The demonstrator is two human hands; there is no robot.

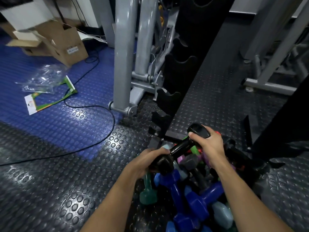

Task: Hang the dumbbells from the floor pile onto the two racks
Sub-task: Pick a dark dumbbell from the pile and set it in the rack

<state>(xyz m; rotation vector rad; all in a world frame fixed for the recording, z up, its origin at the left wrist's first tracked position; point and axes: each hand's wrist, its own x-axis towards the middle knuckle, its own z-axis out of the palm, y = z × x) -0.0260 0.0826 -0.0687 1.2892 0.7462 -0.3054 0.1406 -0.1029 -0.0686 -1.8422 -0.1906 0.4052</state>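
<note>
A pile of coloured dumbbells [197, 196] lies on the floor at the lower right, with blue, teal, green, purple and black ones. Both hands hold one black dumbbell [181, 148] just above the pile. My left hand [147, 159] grips its near head, and my right hand [209, 141] wraps its far head. A black rack [180, 71] with empty notched cradles rises directly behind the pile. Part of a second black rack [284, 128] stands at the right edge.
Grey gym machine posts [123, 52] stand left of the rack. A black cable [93, 106] loops over the blue mat. A cardboard box [66, 42] and plastic packaging [45, 81] lie at the far left. Another grey frame [267, 64] is at the far right.
</note>
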